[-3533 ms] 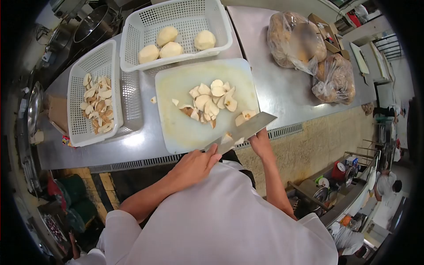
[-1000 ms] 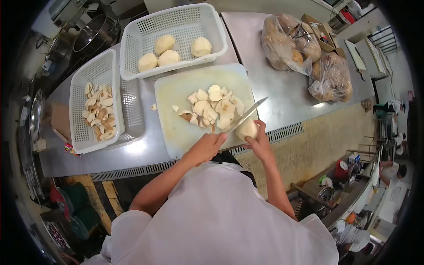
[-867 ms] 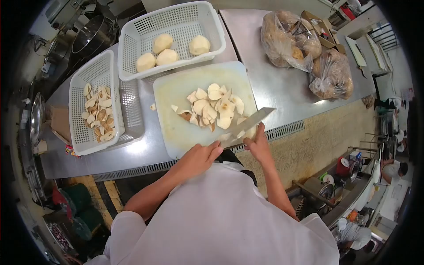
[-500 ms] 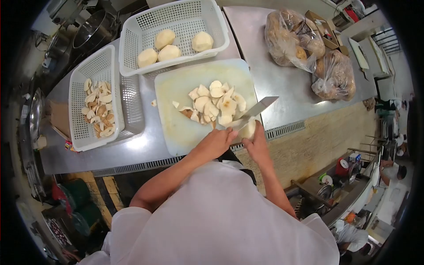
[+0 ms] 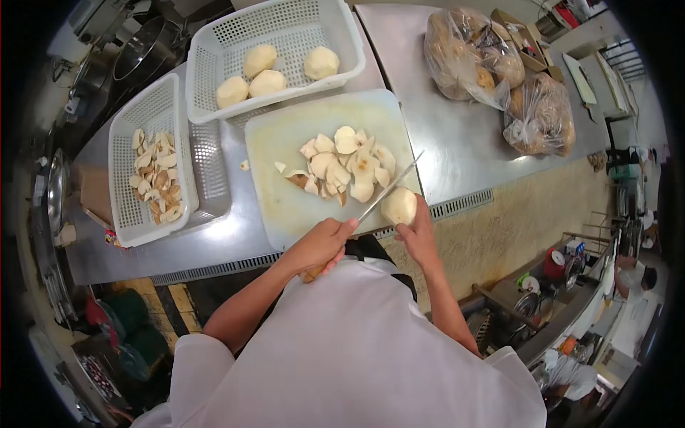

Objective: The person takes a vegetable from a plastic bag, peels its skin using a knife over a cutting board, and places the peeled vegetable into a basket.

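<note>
My left hand (image 5: pixel 317 246) is wrapped round the wooden handle of a large knife (image 5: pixel 389 187). Its blade slants up to the right, seen nearly edge-on, beside the pale peeled vegetable (image 5: pixel 399 206). That round piece is held in my right hand (image 5: pixel 419 227), with the thumb on its near side, over the front right edge of the white cutting board (image 5: pixel 285 210). Pale peelings and slices (image 5: pixel 330 167), some with brown skin, lie heaped on the board. Whether the blade touches the vegetable I cannot tell.
A white basket (image 5: pixel 203 78) behind the board holds several peeled vegetables. Another basket (image 5: pixel 118 192) at the left holds peelings. Plastic bags of brown produce (image 5: pixel 474 60) and an open cardboard box (image 5: pixel 526 44) stand at the back right. A co-worker (image 5: pixel 571 378) is at the lower right.
Since half a second ago, the knife has turned from showing its broad side to nearly edge-on, and my left hand has moved left and down. More of the vegetable in my right hand shows.
</note>
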A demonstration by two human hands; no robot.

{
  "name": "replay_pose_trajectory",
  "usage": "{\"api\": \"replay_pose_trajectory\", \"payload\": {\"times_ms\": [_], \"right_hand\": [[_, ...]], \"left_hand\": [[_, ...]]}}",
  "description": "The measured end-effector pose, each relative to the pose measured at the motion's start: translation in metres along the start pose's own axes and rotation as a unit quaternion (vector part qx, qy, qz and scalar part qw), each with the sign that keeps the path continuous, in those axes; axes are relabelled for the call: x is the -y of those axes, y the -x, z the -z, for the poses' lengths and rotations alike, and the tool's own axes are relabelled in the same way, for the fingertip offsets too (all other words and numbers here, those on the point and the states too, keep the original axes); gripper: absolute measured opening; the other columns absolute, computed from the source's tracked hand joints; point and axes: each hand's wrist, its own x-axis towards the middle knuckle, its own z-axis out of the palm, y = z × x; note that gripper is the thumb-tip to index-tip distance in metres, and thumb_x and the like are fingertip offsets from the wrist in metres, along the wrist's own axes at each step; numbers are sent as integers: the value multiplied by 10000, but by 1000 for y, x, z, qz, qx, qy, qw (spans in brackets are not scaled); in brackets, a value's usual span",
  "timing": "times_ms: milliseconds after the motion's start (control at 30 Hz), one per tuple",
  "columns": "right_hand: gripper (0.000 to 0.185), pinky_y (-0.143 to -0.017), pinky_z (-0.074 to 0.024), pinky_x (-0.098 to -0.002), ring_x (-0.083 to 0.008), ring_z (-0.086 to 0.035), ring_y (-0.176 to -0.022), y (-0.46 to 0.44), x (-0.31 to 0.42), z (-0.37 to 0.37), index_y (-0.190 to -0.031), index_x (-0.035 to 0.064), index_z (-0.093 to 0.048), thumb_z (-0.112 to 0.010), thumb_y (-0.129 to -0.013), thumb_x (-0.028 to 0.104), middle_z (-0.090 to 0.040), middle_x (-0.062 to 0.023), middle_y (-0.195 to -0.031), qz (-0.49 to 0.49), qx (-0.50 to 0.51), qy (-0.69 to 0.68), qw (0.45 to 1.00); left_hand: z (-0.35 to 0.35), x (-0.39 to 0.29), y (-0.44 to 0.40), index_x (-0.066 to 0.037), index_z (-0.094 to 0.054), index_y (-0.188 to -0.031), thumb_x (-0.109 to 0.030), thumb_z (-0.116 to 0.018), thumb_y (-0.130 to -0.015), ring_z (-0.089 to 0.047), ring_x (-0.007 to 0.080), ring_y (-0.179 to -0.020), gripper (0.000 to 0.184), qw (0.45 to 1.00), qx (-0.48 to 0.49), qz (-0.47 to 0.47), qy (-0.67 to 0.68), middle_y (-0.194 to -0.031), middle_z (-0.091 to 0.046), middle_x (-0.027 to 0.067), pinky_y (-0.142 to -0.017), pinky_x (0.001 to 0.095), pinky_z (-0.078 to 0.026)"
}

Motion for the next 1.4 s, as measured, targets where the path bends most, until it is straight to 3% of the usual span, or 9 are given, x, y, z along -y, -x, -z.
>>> {"api": "replay_pose_trajectory", "payload": {"times_ms": [433,600,667,733,933,1000,1167,1367,1400], "right_hand": [[724,-657,-647,-340,-241,-663,-1057,-9,-6,12,-1502,90,-366,-750,-897,190,-554,-156,-1326,-144,-32,-180,972],[716,-874,-576,-457,-412,-661,-1119,-14,2,11,-1450,43,-446,-804,-849,195,-599,-259,-1295,82,-83,226,967],[700,-920,-542,-477,-442,-637,-1128,-14,9,4,-1430,21,-460,-799,-838,176,-591,-278,-1305,72,-81,229,967],[684,-966,-508,-498,-473,-613,-1137,-16,8,2,-1411,-1,-473,-793,-827,156,-583,-297,-1315,64,-76,231,968],[750,-916,-512,-529,-462,-614,-1098,-18,-13,-4,-1420,-60,-414,-787,-786,88,-585,-286,-1295,208,-12,397,894],[785,-910,-511,-525,-462,-611,-1114,-15,4,-13,-1436,-56,-379,-791,-782,80,-583,-281,-1277,68,-48,338,937],[754,-921,-503,-523,-473,-598,-1142,-11,11,-9,-1422,-47,-383,-793,-800,66,-582,-284,-1267,79,-75,285,952],[751,-930,-495,-522,-500,-578,-1151,-5,8,-1,-1420,-40,-383,-800,-802,52,-576,-296,-1256,80,-66,249,963],[748,-932,-492,-522,-506,-574,-1147,-5,8,0,-1420,-38,-384,-799,-804,50,-575,-297,-1251,82,-65,243,964]], "left_hand": [[-4,29,-78,-13,-497,-759,-532,-444,-1088,-499,132,-411,617,991,-1,-59,119,-584,-511,45,-343,312,-417],[6,21,-28,30,-572,-876,-476,-444,-1101,-545,202,-426,569,992,-84,-61,-69,-560,-534,106,-395,365,-454],[2,15,-8,45,-616,-945,-450,-444,-1106,-584,261,-445,548,983,-94,-74,-141,-551,-553,143,-436,410,-484],[-5,17,11,29,-664,-1110,-430,-413,-1116,-620,367,-542,523,908,-153,-254,-297,-595,-593,197,-565,475,-506],[-21,-11,35,-12,-616,-1330,-413,-428,-1109,-666,438,-689,495,902,-121,-124,-395,-706,-647,242,-652,512,-515],[-30,2,-10,-23,-617,-1333,-416,-420,-1111,-660,443,-684,492,908,-143,-166,-356,-712,-646,248,-652,511,-515],[-15,-14,-21,-39,-631,-1310,-425,-389,-1121,-628,469,-680,493,956,-86,-123,-252,-728,-638,265,-667,502,-517],[-11,2,-16,64,-628,-967,-436,-368,-1125,-637,434,-612,585,940,-98,-205,-255,-665,-636,253,-623,475,-528],[-11,-2,-37,61,-613,-879,-466,-387,-1117,-565,304,-489,621,968,-66,-148,-190,-586,-586,174,-531,421,-493]]}}
